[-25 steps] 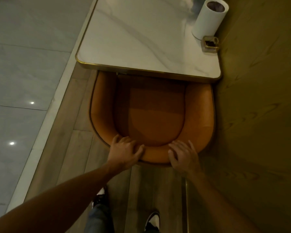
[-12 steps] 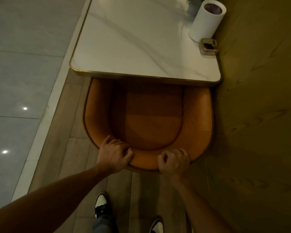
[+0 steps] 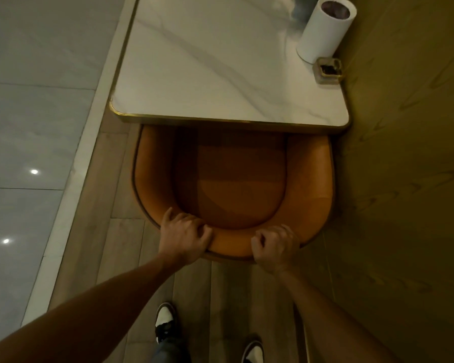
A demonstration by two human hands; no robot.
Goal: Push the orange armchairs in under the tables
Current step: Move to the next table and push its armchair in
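An orange armchair (image 3: 309, 184) with a curved back stands below me, its front tucked under the near edge of a white marble table (image 3: 207, 61) with a gold rim. The seat's front part is hidden by the tabletop. My left hand (image 3: 184, 238) grips the top of the curved backrest on the left of its middle. My right hand (image 3: 275, 247) curls over the same backrest rim to the right of its middle. Both arms reach forward from the bottom of the view.
A wooden wall (image 3: 409, 179) runs close along the chair's and table's right side. A white cylinder (image 3: 323, 30) and a small square dish (image 3: 329, 70) stand at the table's far right. Glossy grey tiles (image 3: 32, 127) lie left; my shoes (image 3: 165, 320) stand on wood planks.
Both hands went from lying flat on the backrest to curling around its rim. The chair has shifted a little further under the table.
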